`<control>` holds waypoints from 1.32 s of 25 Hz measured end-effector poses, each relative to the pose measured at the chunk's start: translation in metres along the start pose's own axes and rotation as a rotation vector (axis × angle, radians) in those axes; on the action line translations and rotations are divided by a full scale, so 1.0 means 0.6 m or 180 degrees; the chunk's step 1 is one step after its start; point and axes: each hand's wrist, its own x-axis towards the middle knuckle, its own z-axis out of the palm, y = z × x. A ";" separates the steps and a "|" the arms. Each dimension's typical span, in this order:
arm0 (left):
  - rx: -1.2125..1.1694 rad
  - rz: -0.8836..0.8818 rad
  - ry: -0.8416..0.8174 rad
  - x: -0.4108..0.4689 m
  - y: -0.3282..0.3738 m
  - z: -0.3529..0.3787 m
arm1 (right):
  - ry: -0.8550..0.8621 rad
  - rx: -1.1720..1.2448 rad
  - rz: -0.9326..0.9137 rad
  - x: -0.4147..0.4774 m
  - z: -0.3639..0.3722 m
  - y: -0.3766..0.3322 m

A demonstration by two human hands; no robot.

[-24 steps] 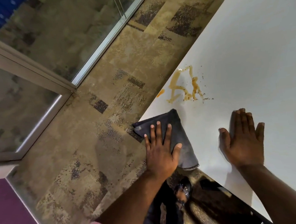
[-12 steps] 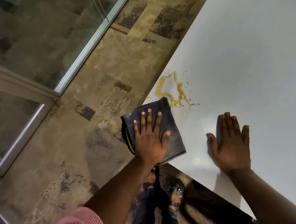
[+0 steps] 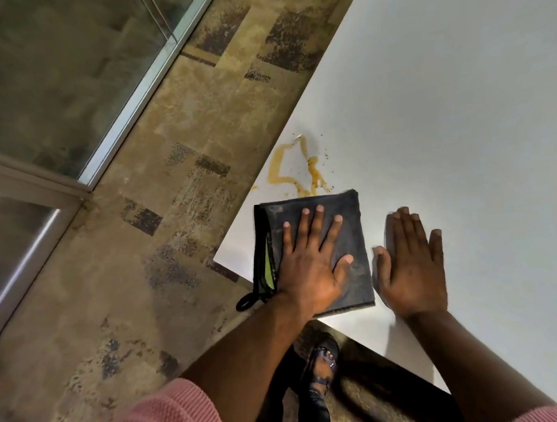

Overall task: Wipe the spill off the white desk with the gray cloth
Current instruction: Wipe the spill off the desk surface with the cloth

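A folded gray cloth [image 3: 347,219] with a black edge and a loop lies flat near the corner of the white desk [image 3: 445,116]. My left hand [image 3: 310,264] presses flat on it, fingers spread. An orange-brown spill [image 3: 300,168] with dark specks sits just beyond the cloth's far edge, and the cloth touches its near end. My right hand [image 3: 409,267] rests flat on the bare desk beside the cloth, holding nothing.
The desk's left edge and near corner [image 3: 218,259] drop to a patterned brown carpet [image 3: 127,287]. A glass partition with a metal frame [image 3: 137,92] runs along the left. My sandalled foot [image 3: 324,362] shows below the desk edge.
My left hand slid the cloth onto the desk and toward the spill, now reaching its near end. My right hand has come closer to the cloth.
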 end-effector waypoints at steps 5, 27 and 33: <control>-0.0125 0.0156 -0.0065 -0.108 0.063 0.036 | 0.0177 0.0448 0.0079 -0.005 -0.011 0.004; -0.0224 -0.0251 0.0014 -0.064 -0.124 -0.033 | -0.0477 0.0040 0.0342 -0.046 -0.008 -0.138; 0.0062 -0.0066 -0.0122 -0.040 -0.149 -0.010 | -0.0446 -0.0291 0.0397 0.008 0.010 -0.134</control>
